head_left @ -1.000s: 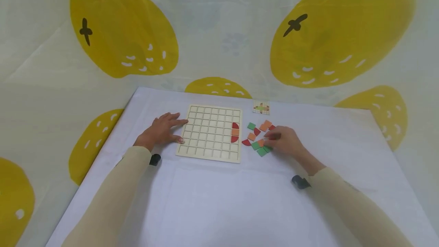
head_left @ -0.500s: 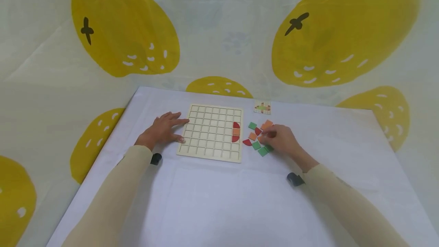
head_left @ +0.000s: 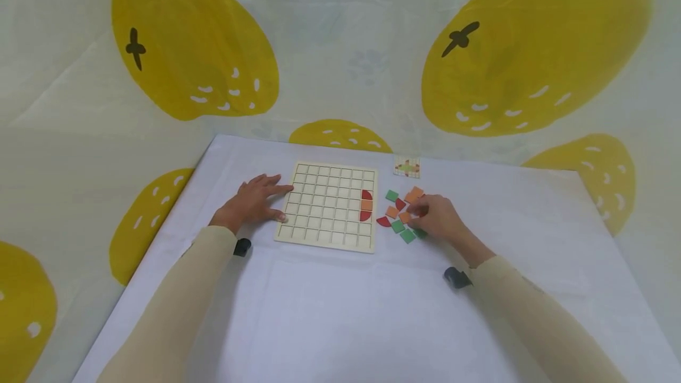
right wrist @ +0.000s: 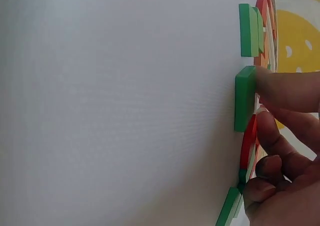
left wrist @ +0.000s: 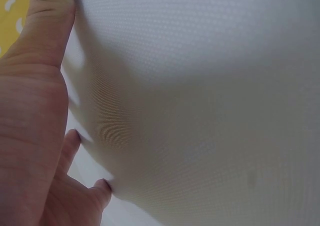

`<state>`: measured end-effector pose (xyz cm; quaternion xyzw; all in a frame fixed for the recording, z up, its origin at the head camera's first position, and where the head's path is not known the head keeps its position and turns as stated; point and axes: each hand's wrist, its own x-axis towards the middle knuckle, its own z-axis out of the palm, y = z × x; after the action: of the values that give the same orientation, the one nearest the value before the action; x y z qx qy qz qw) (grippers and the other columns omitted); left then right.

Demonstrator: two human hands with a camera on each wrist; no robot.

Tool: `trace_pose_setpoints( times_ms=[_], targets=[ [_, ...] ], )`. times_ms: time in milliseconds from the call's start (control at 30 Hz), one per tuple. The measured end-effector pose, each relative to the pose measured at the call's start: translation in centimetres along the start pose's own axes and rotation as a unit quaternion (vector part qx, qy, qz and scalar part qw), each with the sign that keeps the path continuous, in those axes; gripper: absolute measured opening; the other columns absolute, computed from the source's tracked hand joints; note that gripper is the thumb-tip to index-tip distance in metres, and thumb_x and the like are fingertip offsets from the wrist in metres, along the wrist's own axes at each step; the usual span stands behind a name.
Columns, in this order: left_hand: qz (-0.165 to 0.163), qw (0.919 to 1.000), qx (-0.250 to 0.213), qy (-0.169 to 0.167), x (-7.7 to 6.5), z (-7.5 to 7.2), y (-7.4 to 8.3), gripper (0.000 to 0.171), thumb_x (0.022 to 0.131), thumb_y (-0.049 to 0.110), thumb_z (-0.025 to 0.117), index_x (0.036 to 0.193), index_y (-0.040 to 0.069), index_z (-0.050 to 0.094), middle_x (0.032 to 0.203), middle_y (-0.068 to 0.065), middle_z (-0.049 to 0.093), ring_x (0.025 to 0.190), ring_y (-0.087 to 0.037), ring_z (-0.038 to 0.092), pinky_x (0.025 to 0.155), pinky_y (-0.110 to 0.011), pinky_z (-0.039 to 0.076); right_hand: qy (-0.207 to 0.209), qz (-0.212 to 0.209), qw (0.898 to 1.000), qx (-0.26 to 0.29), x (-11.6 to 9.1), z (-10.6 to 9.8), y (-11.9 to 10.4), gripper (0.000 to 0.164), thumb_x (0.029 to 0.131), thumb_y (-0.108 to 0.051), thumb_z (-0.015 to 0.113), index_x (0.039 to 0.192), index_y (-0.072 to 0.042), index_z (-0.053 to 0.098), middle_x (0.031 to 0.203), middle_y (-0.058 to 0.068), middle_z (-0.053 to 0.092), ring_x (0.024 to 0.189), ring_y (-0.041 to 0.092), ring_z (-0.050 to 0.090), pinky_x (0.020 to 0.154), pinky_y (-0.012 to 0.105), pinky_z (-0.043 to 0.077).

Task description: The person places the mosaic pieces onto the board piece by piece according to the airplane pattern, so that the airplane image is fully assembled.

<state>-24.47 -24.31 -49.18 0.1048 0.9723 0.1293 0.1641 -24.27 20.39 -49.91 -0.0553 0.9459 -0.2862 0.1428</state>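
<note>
My left hand [head_left: 249,203] lies at the left edge of a pale wooden grid board [head_left: 324,205], fingers spread and fingertips on its rim. At the board's right side sit two red quarter-round tiles [head_left: 366,194] with an orange tile [head_left: 366,205] between them. My right hand [head_left: 438,217] is over the loose tiles, its thumb and forefinger apart beside an orange tile [head_left: 405,217]. In the right wrist view, the thumb is close behind a green tile [right wrist: 244,99], and the other fingers [right wrist: 272,168] are bent. Part of the tile pile is hidden under this hand.
Several green [head_left: 408,236], orange and red tiles [head_left: 383,221] lie loose right of the board. A small pattern card [head_left: 407,166] is at the table's back edge. White cloth covers the table [head_left: 319,312], and a curtain with yellow shapes [head_left: 194,40] hangs behind.
My right hand has shifted slightly left among the loose tiles, and its thumb and forefinger have moved a little. The left hand stays on the board's edge; the tiles on the board have not moved.
</note>
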Motion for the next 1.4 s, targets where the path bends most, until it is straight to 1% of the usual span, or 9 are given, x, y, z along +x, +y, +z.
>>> trace_pose_setpoints(
  times_ms=[133, 333, 467, 700, 933, 1133, 1267, 1400],
  targets=[
    [0.003, 1.0, 0.002, 0.004, -0.2, -0.1, 0.1, 0.086, 0.083, 0.053, 0.082, 0.158, 0.037, 0.045, 0.174, -0.009, 0.026, 0.162, -0.043, 0.015, 0.124, -0.076, 0.013, -0.01, -0.012, 1.0, -0.009, 0.1, -0.2, -0.2, 0.029, 0.09, -0.02, 0.083, 0.117, -0.009, 0.077, 0.108, 0.011, 0.07, 0.099, 0.027, 0.059, 0.083, 0.034, 0.059],
    [0.01, 0.9999, 0.001, 0.007, -0.4, -0.1, 0.2, 0.086, 0.083, 0.052, 0.082, 0.158, 0.036, 0.044, 0.174, -0.009, 0.026, 0.161, -0.044, 0.015, 0.124, -0.077, 0.013, -0.017, -0.043, 0.999, -0.026, -0.1, -0.3, -0.2, 0.031, 0.089, -0.026, 0.084, 0.114, -0.009, 0.077, 0.102, 0.009, 0.067, 0.096, 0.025, 0.058, 0.08, 0.031, 0.056],
    [0.012, 0.9999, 0.001, 0.009, -0.5, -0.2, 0.2, 0.085, 0.083, 0.052, 0.082, 0.158, 0.036, 0.044, 0.174, -0.01, 0.026, 0.161, -0.044, 0.016, 0.124, -0.077, 0.014, -0.01, -0.062, 0.998, -0.019, -0.4, -0.4, 0.0, 0.029, 0.088, -0.026, 0.084, 0.112, -0.01, 0.077, 0.1, 0.007, 0.067, 0.095, 0.025, 0.058, 0.079, 0.03, 0.054],
    [0.003, 1.0, 0.0, 0.0, -0.4, -0.3, 0.3, 0.085, 0.083, 0.054, 0.081, 0.158, 0.038, 0.043, 0.174, -0.008, 0.026, 0.162, -0.042, 0.014, 0.125, -0.076, 0.013, 0.0, -0.093, 0.995, -0.016, -0.6, -0.4, 0.4, 0.028, 0.088, -0.028, 0.085, 0.109, -0.011, 0.077, 0.096, 0.005, 0.067, 0.093, 0.023, 0.057, 0.076, 0.028, 0.051],
    [-0.002, 1.0, -0.002, -0.006, -0.3, -0.4, 0.2, 0.086, 0.083, 0.054, 0.081, 0.158, 0.038, 0.043, 0.175, -0.008, 0.025, 0.162, -0.042, 0.014, 0.125, -0.075, 0.013, 0.002, -0.107, 0.994, 0.001, -0.7, -0.2, -0.1, 0.027, 0.088, -0.03, 0.085, 0.107, -0.011, 0.078, 0.09, 0.005, 0.064, 0.089, 0.022, 0.056, 0.071, 0.028, 0.051],
    [-0.003, 1.0, -0.001, -0.007, -0.4, -0.4, 0.2, 0.087, 0.083, 0.054, 0.082, 0.158, 0.038, 0.043, 0.175, -0.009, 0.025, 0.162, -0.042, 0.013, 0.125, -0.075, 0.012, 0.015, -0.125, 0.992, -0.004, -0.9, 0.3, -0.6, 0.026, 0.087, -0.024, 0.085, 0.108, -0.01, 0.077, 0.09, 0.004, 0.066, 0.086, 0.021, 0.056, 0.069, 0.026, 0.049],
    [-0.002, 1.0, 0.0, -0.008, -0.3, -0.4, 0.1, 0.086, 0.083, 0.054, 0.082, 0.158, 0.039, 0.043, 0.175, -0.009, 0.025, 0.162, -0.042, 0.014, 0.125, -0.075, 0.013, 0.022, -0.13, 0.991, -0.003, -1.0, 0.6, -1.0, 0.027, 0.087, -0.022, 0.085, 0.108, -0.009, 0.078, 0.096, 0.005, 0.07, 0.09, 0.022, 0.056, 0.073, 0.029, 0.05],
    [0.0, 0.9999, 0.008, -0.009, -0.1, -0.4, 0.1, 0.086, 0.083, 0.056, 0.081, 0.158, 0.039, 0.043, 0.174, -0.009, 0.025, 0.162, -0.041, 0.016, 0.125, -0.075, 0.014, 0.026, -0.141, 0.99, -0.002, -1.1, 0.9, -1.6, 0.028, 0.087, -0.023, 0.086, 0.11, -0.009, 0.079, 0.103, 0.005, 0.074, 0.095, 0.022, 0.058, 0.082, 0.033, 0.054]
  ],
)
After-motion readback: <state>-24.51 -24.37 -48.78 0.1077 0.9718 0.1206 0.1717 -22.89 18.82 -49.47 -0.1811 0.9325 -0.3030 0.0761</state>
